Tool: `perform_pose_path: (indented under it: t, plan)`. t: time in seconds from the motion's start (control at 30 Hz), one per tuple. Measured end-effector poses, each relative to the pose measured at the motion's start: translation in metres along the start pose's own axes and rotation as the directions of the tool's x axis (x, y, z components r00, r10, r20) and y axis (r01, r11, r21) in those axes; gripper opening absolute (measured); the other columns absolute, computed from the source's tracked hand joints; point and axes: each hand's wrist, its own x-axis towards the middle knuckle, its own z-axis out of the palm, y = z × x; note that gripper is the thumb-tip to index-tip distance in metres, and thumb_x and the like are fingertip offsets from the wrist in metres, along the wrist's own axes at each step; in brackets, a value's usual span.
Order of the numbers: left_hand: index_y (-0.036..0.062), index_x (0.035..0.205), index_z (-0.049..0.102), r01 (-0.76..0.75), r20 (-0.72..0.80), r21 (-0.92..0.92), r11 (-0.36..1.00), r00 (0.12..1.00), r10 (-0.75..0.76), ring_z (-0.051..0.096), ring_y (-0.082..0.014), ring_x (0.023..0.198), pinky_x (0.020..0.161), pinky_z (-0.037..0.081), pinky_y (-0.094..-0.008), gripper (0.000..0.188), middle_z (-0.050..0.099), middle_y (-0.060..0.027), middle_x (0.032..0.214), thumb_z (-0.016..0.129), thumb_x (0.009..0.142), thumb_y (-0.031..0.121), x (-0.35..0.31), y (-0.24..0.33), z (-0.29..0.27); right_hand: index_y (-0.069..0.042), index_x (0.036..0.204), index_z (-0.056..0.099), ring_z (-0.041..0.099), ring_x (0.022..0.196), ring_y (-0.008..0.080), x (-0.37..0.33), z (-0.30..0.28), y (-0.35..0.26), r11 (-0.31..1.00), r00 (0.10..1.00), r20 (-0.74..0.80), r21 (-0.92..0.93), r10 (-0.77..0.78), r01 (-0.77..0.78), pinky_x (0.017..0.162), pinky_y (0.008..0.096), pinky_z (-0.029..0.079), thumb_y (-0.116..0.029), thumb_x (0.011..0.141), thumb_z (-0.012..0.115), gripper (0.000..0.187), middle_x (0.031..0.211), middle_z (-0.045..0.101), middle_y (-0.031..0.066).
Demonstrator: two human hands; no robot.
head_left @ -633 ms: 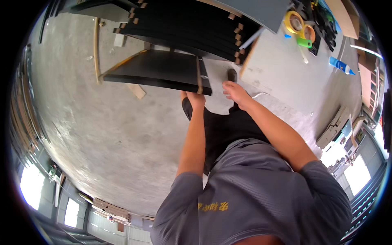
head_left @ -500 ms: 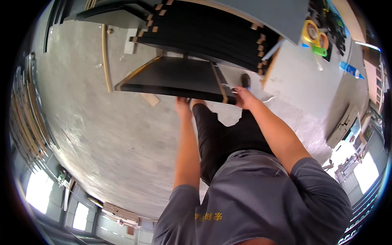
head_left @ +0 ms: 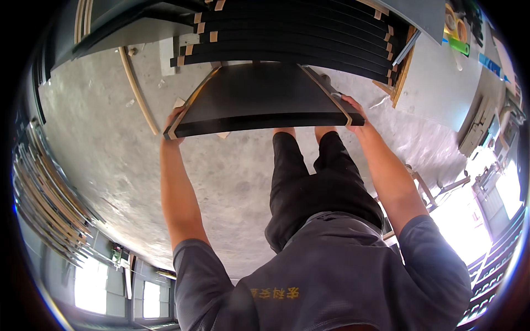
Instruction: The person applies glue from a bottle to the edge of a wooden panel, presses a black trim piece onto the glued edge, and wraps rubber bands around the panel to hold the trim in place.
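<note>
Now blk panel point(head_left: 248, 96) spans btwn L hand point(head_left: 173, 116) & R hand point(head_left: 354, 103), each gripping one end.

Black panel point(head_left: 254, 91) (tan strips point(head_left: 324, 91)), grey shirt point(head_left: 326, 265), black shorts point(head_left: 323, 190)

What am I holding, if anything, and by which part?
A black panel, by its two ends near the edge closest to you: left hand on the left end, right hand on the right.
</note>
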Motion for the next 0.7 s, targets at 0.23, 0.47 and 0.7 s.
perform_pose_path:
  t: [0.23, 0.47, 0.7]
  plan:
    - [0.0023, 0.102, 0.068, -0.059, 0.097, -0.008, 0.998, 0.993, 0.060, 0.068, -0.0248, 0.087, 0.078, 0.056, -0.0336, 0.022, 0.072, -0.0131, 0.095, 0.061, 0.092, 0.020, 0.009, 0.007, 0.038, 0.002, 0.120, 0.062, 0.070, 0.098, 0.0292, -0.030, 0.006, -0.018, 0.999, 0.992, -0.118, 0.017, -0.032, 0.034, 0.089, 0.0406, 0.059, -0.020, 0.097, 0.059, 0.032, 0.112, 0.070, 0.0173]
    - [0.0006, 0.117, 0.063, -0.382, 0.464, 0.027, 0.924, 0.823, 0.327, 0.066, -0.0258, 0.102, 0.088, 0.057, -0.0363, 0.026, 0.068, -0.0141, 0.113, 0.055, 0.098, 0.017, 0.055, 0.005, 0.026, 0.003, 0.114, 0.062, 0.068, 0.099, 0.0281, 0.004, -0.035, -0.035, 0.976, 0.976, -0.198, 0.179, -0.089, 0.125, 0.086, 0.0385, 0.058, -0.016, 0.093, 0.066, 0.029, 0.116, 0.067, 0.0199]
    - [0.0084, 0.103, 0.063, -0.064, 0.331, -0.014, 0.998, 0.941, 0.065, 0.059, -0.0161, 0.077, 0.063, 0.047, -0.0296, 0.015, 0.065, -0.0048, 0.092, 0.057, 0.100, 0.022, 0.032, 0.031, 0.058, -0.005, 0.126, 0.055, 0.059, 0.110, 0.0265, -0.010, 0.006, -0.037, 0.966, 0.967, -0.146, 0.126, -0.208, 0.226, 0.094, 0.0449, 0.050, -0.022, 0.104, 0.050, 0.028, 0.124, 0.064, 0.0113]
